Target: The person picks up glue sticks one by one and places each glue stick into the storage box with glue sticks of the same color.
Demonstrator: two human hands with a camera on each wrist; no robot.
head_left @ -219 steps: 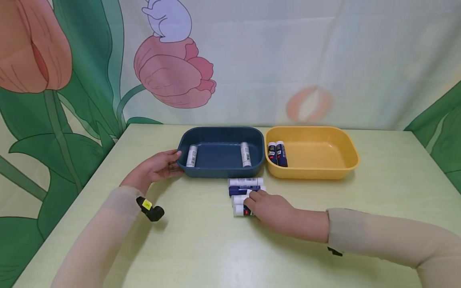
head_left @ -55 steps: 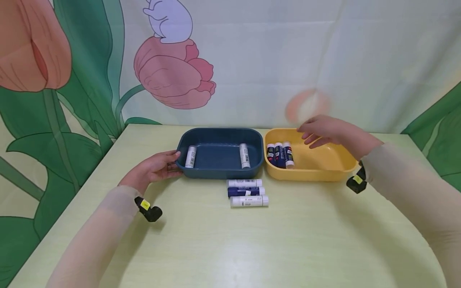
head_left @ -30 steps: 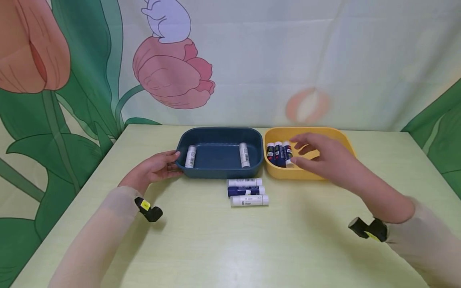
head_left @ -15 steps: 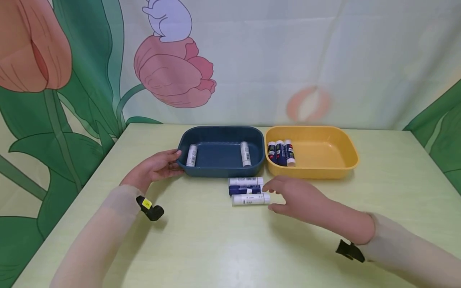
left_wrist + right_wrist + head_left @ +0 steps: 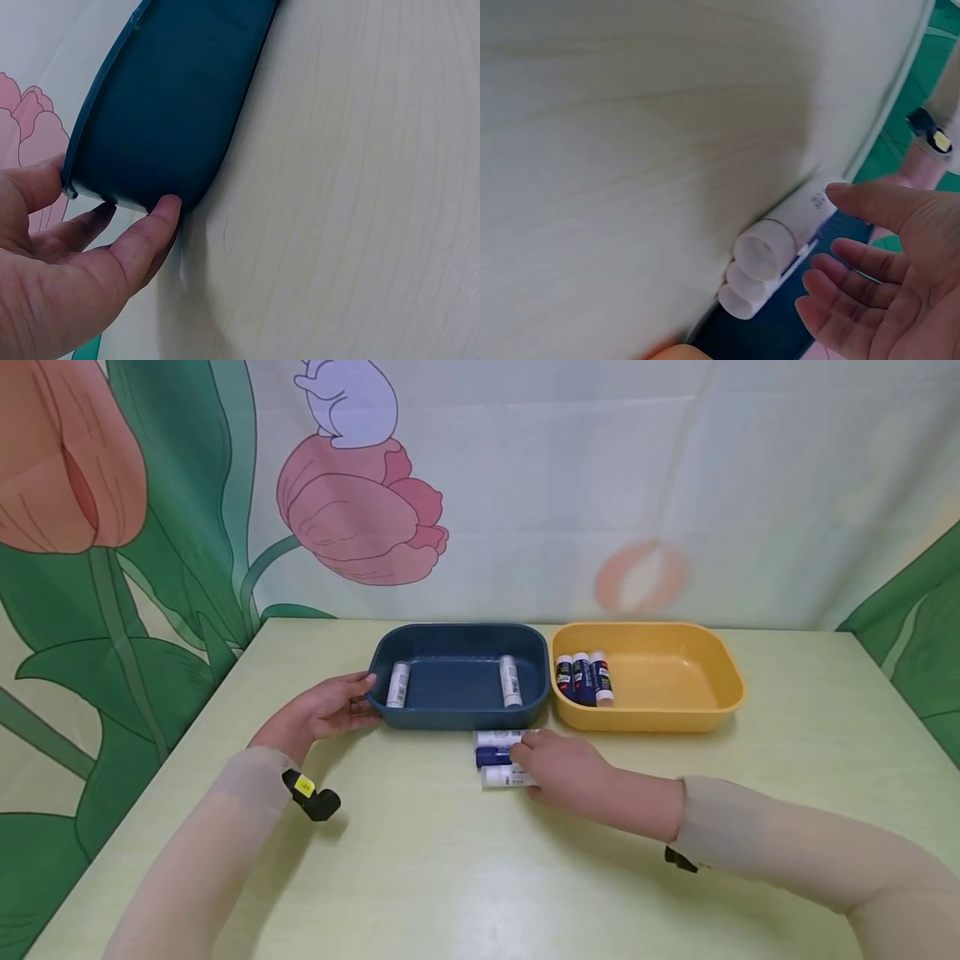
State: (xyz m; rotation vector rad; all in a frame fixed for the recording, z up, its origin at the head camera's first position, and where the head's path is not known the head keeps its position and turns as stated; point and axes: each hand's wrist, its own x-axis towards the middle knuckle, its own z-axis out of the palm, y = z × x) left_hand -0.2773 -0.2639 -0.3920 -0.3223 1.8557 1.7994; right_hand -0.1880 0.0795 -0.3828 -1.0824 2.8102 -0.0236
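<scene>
My left hand (image 5: 333,706) grips the left end of the blue tray (image 5: 461,719); in the left wrist view the thumb meets its rim and fingertips touch the outer wall. Three glue sticks lie side by side before the trays: a rear white glue stick (image 5: 497,739), a navy glue stick (image 5: 491,757) and a front white glue stick (image 5: 502,777). My right hand (image 5: 566,772) is over their right ends. In the right wrist view its thumb (image 5: 874,201) touches or nearly touches the front white stick, the loosely bent fingers (image 5: 847,300) standing apart from the sticks.
Inside the blue tray are a white glue stick (image 5: 398,685) at the left and another white glue stick (image 5: 511,682) at the right. The yellow tray (image 5: 645,721) adjoins it, with three navy glue sticks (image 5: 582,681) along its left side. A printed cloth (image 5: 525,510) hangs behind the table.
A third navy stick has joined the yellow tray, and the frontmost stick has left the row. My right hand has come back from the yellow tray to the row. My left hand has stayed.
</scene>
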